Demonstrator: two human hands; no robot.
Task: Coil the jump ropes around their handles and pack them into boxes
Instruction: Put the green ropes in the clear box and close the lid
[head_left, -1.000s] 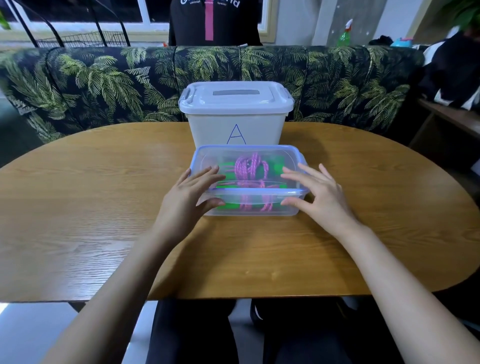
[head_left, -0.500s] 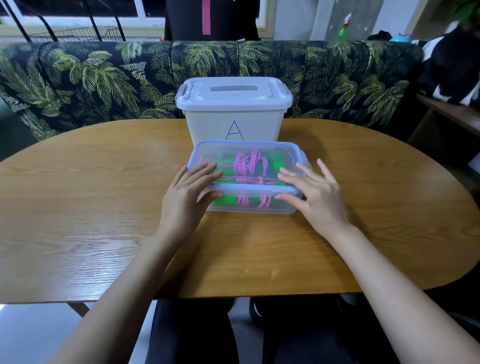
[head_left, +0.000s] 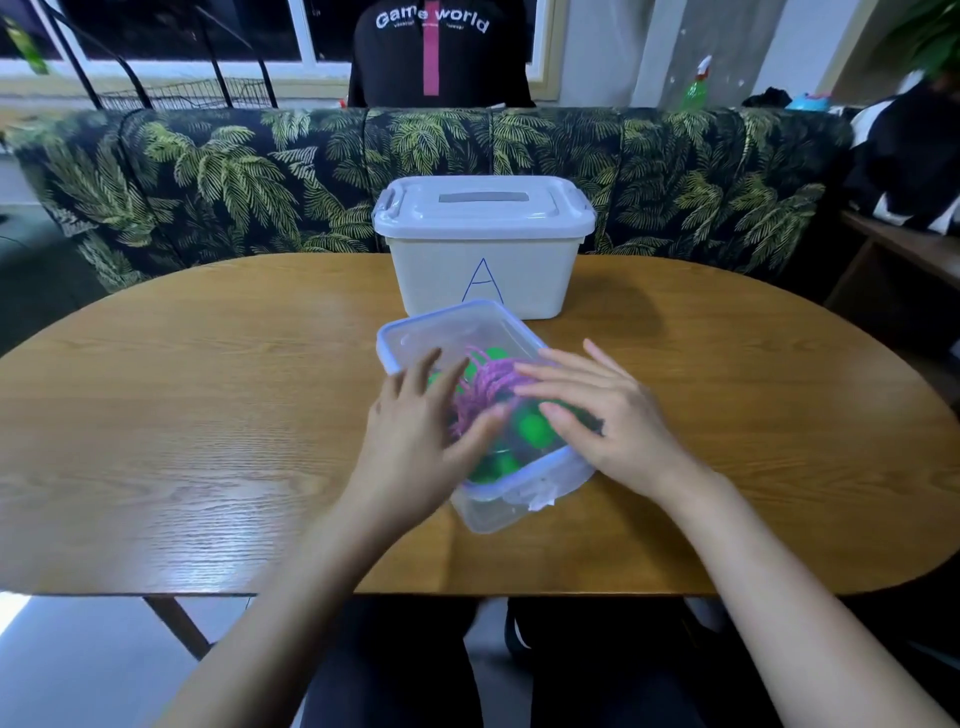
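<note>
Wooden table (head_left: 208, 415), seen from above. A clear box (head_left: 498, 501) w/ a blue-rimmed lid (head_left: 441, 327) sits at a slant near the front edge. Inside it: 1 jump rope (head_left: 483, 387), purple cord coiled round green handles (head_left: 527, 428).

The left hand (head_left: 415, 421) and right hand (head_left: 608, 415) both lie flat on the lid, fingers straight and spread, gripping nothing.

Step, prob.: closing the packed box. Whether the lid is fully seated can't be told. Next move likely needs even downward pressure along the rim, esp. the corners.

Behind stands a lidded white bin (head_left: 483, 249) marked "A" in blue pen. Across the table, a person's dark top (head_left: 431, 62) reads "Game world"; smaller print below is illegible.
</note>
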